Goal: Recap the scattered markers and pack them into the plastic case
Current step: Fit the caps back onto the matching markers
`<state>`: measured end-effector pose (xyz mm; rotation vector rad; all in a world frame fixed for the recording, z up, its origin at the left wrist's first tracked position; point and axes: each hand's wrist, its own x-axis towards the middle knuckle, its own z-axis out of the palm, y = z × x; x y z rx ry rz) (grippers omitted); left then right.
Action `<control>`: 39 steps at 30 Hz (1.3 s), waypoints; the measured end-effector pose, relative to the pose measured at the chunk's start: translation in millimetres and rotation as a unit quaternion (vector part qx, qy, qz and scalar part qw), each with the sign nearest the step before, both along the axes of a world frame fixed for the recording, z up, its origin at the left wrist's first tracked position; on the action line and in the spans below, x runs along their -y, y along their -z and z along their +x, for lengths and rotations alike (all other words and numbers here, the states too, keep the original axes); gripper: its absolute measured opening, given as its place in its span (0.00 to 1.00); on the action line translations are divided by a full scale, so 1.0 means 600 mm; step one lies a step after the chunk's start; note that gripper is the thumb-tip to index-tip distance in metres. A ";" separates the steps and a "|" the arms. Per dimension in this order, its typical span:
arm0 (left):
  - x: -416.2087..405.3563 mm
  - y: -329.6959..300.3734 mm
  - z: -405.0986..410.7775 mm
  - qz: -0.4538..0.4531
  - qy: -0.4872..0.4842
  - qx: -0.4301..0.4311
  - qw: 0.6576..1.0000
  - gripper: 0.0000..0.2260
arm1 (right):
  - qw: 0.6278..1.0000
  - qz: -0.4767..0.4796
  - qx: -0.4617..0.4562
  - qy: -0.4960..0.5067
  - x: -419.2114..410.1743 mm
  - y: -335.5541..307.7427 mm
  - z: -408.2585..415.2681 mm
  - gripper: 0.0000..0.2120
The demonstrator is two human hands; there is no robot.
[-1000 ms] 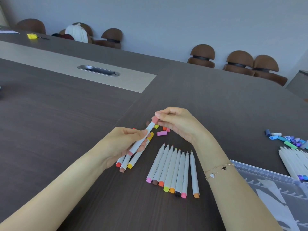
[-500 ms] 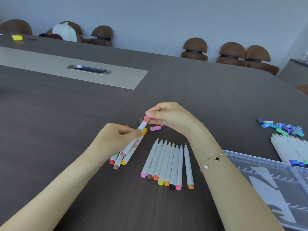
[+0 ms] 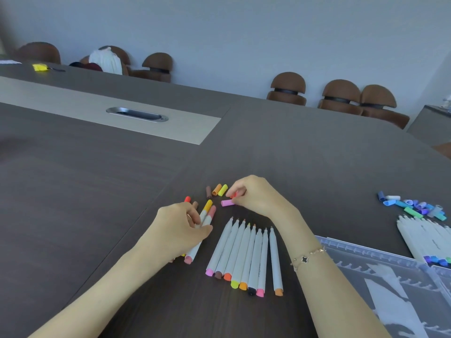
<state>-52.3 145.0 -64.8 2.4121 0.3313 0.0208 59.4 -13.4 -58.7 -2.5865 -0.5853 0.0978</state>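
Eight uncapped markers [image 3: 244,257] lie in a fan on the table [image 3: 73,203], tips pointing away, and I'll use that fan as the landmark. Just right of it sits the clear plastic case [image 3: 380,272]; I can't see a single marker in its slotted tray, only what looks like a paper insert. Beyond the case's far right corner is a second bunch of white markers [image 3: 424,237] with a heap of blue and green caps [image 3: 415,206] past them.

Just left of the fan, the left hand [image 3: 180,232] has its fingers curled round a small bundle of capped markers [image 3: 203,223], resting on the table. Just past the fan's tips, the right hand [image 3: 256,196] pinches a red cap [image 3: 233,195], fingertips right beside a loose pink cap [image 3: 228,203]. A little further out lie brown, orange and yellow caps [image 3: 218,190].

Biggest risk, I'd say: colours are close, so a cap could land on the wrong marker. Also, the reaching hand could knock those caps so they roll off, or the open tips could mark the table.
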 end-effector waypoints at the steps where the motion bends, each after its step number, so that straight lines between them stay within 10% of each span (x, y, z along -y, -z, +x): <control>1: 0.000 0.000 0.001 0.015 0.004 0.007 1.000 0.10 | 1.000 -0.007 0.000 -0.002 -0.001 0.002 0.000 0.10; 27: 0.050 0.011 0.014 0.153 0.069 0.021 0.986 0.09 | 0.997 0.064 -0.011 0.038 0.076 -0.025 0.023 0.05; 39: 0.004 -0.016 0.006 -0.115 0.030 -0.004 0.993 0.08 | 0.987 0.122 -0.104 0.017 0.070 -0.040 0.010 0.07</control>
